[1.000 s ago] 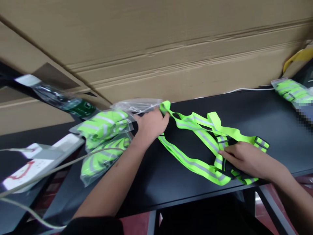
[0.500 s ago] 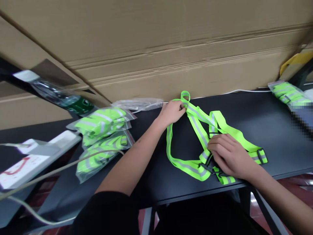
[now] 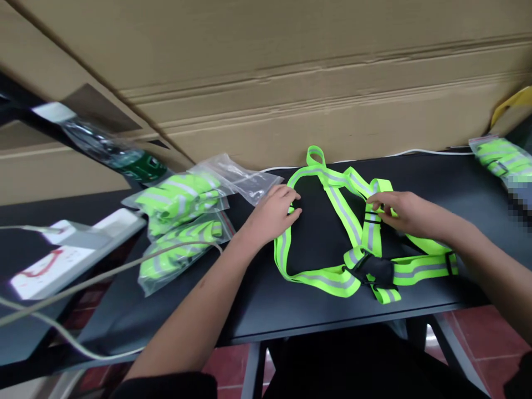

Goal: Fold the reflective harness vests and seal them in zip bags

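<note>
A fluorescent yellow-green reflective vest (image 3: 341, 213) made of straps with silver stripes lies spread on the black table. My left hand (image 3: 274, 215) rests at its left strap, thumb and fingers apart, the palm side hidden. At the upper right strap, beside the black sliders, my right hand (image 3: 401, 210) has its fingers closed on the webbing. A black patch with a buckle (image 3: 376, 270) joins the straps near the table's front edge. One small loop (image 3: 316, 156) stands up at the back.
Bagged reflective vests (image 3: 180, 255) lie at the left, beside an empty-looking clear plastic bag (image 3: 245, 176), a bottle with a green label (image 3: 139, 165) and a white power strip (image 3: 83, 252) with cables. Another bagged vest (image 3: 502, 155) sits far right. Cardboard (image 3: 307, 122) stands behind the table.
My left hand has moved down and left from the top of the vest, its fingers opening. My right hand has moved up from the buckle to the upper right strap, uncovering the black patch.
</note>
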